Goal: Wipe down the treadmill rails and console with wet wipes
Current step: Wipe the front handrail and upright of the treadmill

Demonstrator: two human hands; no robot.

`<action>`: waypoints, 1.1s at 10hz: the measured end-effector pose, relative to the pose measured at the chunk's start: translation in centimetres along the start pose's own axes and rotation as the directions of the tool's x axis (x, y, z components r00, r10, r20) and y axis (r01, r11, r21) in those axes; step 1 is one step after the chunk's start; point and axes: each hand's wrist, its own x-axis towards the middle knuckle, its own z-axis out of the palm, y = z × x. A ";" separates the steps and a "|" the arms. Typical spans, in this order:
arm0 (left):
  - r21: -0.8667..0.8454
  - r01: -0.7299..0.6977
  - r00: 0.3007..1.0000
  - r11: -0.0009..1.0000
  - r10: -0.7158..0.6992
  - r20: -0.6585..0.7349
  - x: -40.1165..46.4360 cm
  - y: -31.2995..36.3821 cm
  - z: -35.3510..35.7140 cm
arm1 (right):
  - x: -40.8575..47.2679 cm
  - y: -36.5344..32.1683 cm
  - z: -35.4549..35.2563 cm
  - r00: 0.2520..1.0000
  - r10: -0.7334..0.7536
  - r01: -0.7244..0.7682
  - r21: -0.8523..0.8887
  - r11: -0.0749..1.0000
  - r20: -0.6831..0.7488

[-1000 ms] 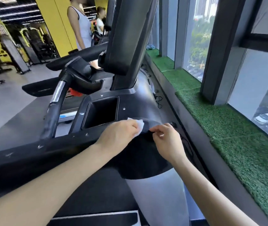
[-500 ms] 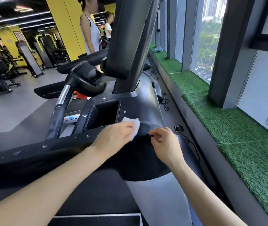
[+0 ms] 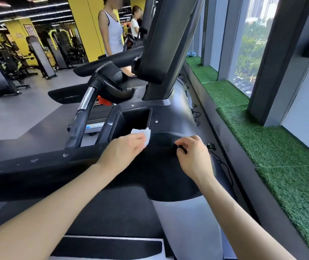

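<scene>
Wet wipe sits under left hand, fingers pressing it onto the console edge beside the recessed cup holder. Holder's contents: cannot tell, dark. Right hand fingers curl, pinching the console rim.

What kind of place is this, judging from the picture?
Most likely a commercial gym. The left hand holds a wet wipe on a treadmill; weight machines stand at the far left, and another person stands on a neighbouring treadmill.
</scene>
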 end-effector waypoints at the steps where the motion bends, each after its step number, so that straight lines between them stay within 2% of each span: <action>1: -0.037 0.129 0.992 0.991 -0.129 0.002 -2.4 -1.7 -1.7 | -0.1 -0.6 0.7 1.000 -0.014 0.014 0.016 1.000 -0.018; 2: 0.011 0.120 0.992 0.993 -0.121 0.039 -0.7 1.1 -0.2 | -0.2 -0.9 1.1 1.000 -0.015 0.015 0.022 1.000 -0.024; 3: 0.005 0.003 0.999 1.000 -0.003 -0.050 1.7 4.5 2.1 | -0.2 -1.0 1.2 0.999 -0.027 0.027 -0.012 1.000 -0.018; 4: -0.123 0.111 0.984 0.986 -0.091 0.154 1.2 3.9 1.2 | -0.2 -1.0 1.3 0.999 -0.022 0.021 -0.027 0.999 -0.030; 5: -0.069 0.083 0.997 0.994 -0.083 0.006 -2.6 0.0 -0.1 | -0.3 -1.0 1.6 0.998 -0.028 0.026 -0.030 0.999 -0.063; 6: -0.008 0.128 0.988 0.992 -0.128 -0.086 -5.4 -2.9 0.0 | -0.4 -1.1 1.9 0.995 -0.028 0.026 -0.022 0.999 -0.094; 8: -0.145 0.016 0.995 0.989 -0.030 -0.099 -0.5 4.2 2.6 | -0.3 -1.3 1.6 0.998 -0.043 0.042 -0.041 0.998 -0.044; 9: -0.210 0.097 0.995 0.973 -0.097 0.009 0.2 4.4 2.8 | -0.1 -1.4 1.5 0.998 -0.036 0.034 -0.035 0.999 -0.044; 10: -0.280 0.209 0.976 0.937 -0.219 -0.003 -2.0 2.2 2.3 | -0.2 -1.4 1.6 0.998 -0.030 0.030 -0.013 0.999 -0.051; 11: -0.220 0.253 0.957 0.942 -0.277 -0.087 -4.7 -0.2 1.1 | -0.3 -1.2 1.4 0.999 -0.027 0.028 0.018 0.999 -0.048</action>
